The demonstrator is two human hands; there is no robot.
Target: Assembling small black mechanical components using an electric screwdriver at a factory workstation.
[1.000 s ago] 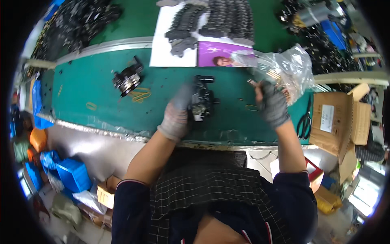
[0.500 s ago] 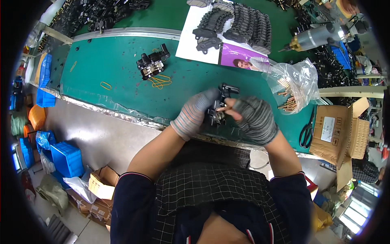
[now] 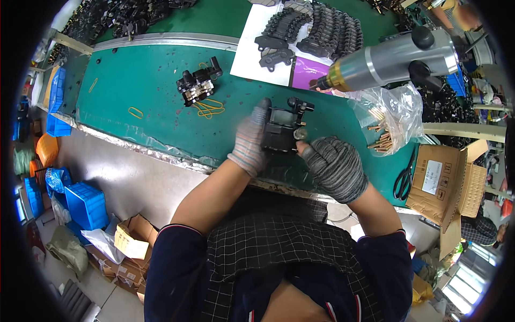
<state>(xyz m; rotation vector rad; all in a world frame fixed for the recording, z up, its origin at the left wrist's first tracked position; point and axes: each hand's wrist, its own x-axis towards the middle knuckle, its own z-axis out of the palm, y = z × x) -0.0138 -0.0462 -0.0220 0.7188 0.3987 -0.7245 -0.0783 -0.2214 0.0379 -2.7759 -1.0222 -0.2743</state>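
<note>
A black brake caliper (image 3: 281, 129) is held up over the green bench in front of me. My left hand (image 3: 251, 138), in a light striped fingerless-looking glove, is closed round its left side. My right hand (image 3: 335, 167), in a dark grey knitted glove with bare fingertips, has its fingers curled and its thumb tip against the caliper's lower right edge. Whether a pin sits under that thumb is hidden. A second black caliper (image 3: 197, 87) lies on the bench to the left, beside yellow rubber bands (image 3: 209, 108).
A silver power screwdriver (image 3: 383, 63) hangs above the bench at the right. Below it lies a clear plastic bag (image 3: 402, 115) with copper-coloured pins (image 3: 382, 142). Black scissors (image 3: 403, 180) and an open cardboard box (image 3: 437, 180) stand farther right. Rows of brake pads (image 3: 330, 32) lie at the back.
The caliper has been turned so that a broad dark face shows. My right hand has moved slightly down; the copper-coloured pin in its fingers no longer shows. The screwdriver has swung left and looks larger.
</note>
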